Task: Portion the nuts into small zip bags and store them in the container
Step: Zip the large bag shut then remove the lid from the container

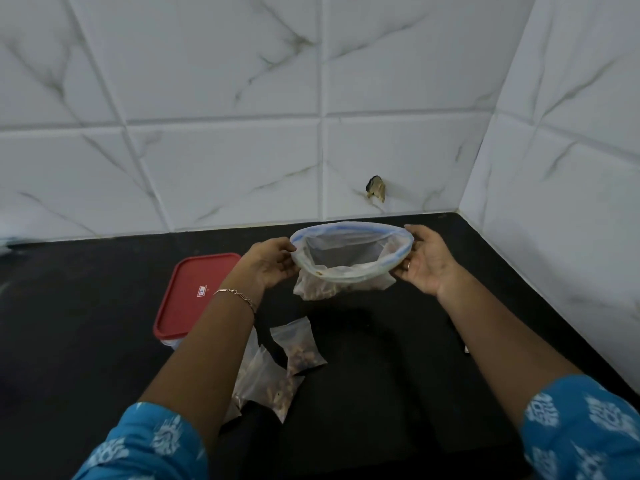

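Countertop [381, 358] black, matte; marbled white wall tiles [225, 81] behind.

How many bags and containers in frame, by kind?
Large zip bag, held open by left hand and right hand: 1
Small zip bags: 3 visible; the forearm hides part of the pile
Red-lidded container: 1
Total: 5

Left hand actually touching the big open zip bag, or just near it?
Touching. The head view shows the left hand pinching the big zip bag at the left end of its open rim, no gap; the right hand grips the opposite end.
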Tool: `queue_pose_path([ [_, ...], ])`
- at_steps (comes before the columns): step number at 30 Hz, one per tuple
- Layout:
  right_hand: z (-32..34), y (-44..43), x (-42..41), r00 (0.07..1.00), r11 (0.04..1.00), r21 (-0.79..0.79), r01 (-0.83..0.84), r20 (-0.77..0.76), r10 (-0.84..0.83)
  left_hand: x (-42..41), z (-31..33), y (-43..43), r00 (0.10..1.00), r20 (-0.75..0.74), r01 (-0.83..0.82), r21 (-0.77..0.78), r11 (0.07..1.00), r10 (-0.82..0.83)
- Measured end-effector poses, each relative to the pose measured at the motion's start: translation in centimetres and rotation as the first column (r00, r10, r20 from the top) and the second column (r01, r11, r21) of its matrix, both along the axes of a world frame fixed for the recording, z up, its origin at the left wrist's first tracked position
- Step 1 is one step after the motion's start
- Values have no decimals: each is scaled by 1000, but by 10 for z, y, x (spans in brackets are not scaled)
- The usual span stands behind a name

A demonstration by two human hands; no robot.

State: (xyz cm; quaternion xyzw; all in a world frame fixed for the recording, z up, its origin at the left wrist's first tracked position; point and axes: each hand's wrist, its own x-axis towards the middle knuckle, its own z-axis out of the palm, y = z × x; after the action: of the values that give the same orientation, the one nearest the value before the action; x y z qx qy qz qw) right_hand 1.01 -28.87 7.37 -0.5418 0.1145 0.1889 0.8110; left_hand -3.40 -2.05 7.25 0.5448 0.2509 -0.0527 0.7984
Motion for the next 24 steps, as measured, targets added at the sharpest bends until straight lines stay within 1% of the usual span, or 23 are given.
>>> queue_pose_path([
  [4, 13, -3, 4, 1000, 1000, 20, 7, -1, -7, 0, 10, 4, 997, 63, 36, 1, 999, -36],
  [7, 20, -3, 4, 999, 999, 24, 26, -24, -25, -3, 9, 5, 996, 84, 24, 67, 997, -29],
  [10, 16, -3, 3, 999, 992, -124, 35, -34, -39, -4, 5, 3, 997, 72, -52, 237, 970, 36],
  [12, 12, -3, 2, 997, 964, -257, 69, -4, -73, -2, 4, 2, 992, 80, -117, 388, 914, 93],
  [13, 10, -3, 2, 996, 944, -317, 92, 13, -93, -1, 3, 3, 989, 93, -147, 506, 850, 115],
  [14, 8, -2, 3, 994, 920, -377, 109, 28, -106, 1, 2, 5, 988, 106, -158, 643, 749, 117],
  [15, 6, -2, 2, 993, 891, -438, 118, 41, -111, 1, 2, 6, 990, 111, -142, 771, 621, 89],
  [16, 4, -1, 2, 992, 861, -494, 124, 55, -111, 1, 3, 6, 994, 105, -111, 864, 490, 40],
  [17, 2, 0, 1, 992, 833, -538, 126, 68, -107, 1, 4, 5, 995, 104, -92, 923, 375, -12],
  [18, 2, 1, 1, 992, 816, -563, 127, 72, -105, 1, 7, 2, 994, 98, -78, 955, 286, -55],
  [19, 3, 2, -1, 992, 815, -566, 126, 65, -107, 1, 10, -1, 993, 80, -59, 971, 232, -81],
  [20, 4, 3, -2, 993, 830, -545, 119, 48, -111, 2, 12, -4, 994, 51, -30, 976, 214, -92],
  [21, 7, 3, -5, 994, 864, -494, 102, 18, -108, 3, 13, -5, 996, 17, 6, 970, 242, -93],
  [22, 10, 2, -8, 995, 906, -415, 82, -16, -97, 5, 12, -4, 996, -14, 43, 949, 312, -93],
  [23, 13, 0, -10, 996, 941, -334, 58, -48, -78, 5, 11, -3, 995, -38, 77, 892, 446, -95],
  [24, 14, -2, -12, 995, 966, -254, 42, -72, -63, 5, 9, -1, 994, -56, 100, 780, 618, -91],
])
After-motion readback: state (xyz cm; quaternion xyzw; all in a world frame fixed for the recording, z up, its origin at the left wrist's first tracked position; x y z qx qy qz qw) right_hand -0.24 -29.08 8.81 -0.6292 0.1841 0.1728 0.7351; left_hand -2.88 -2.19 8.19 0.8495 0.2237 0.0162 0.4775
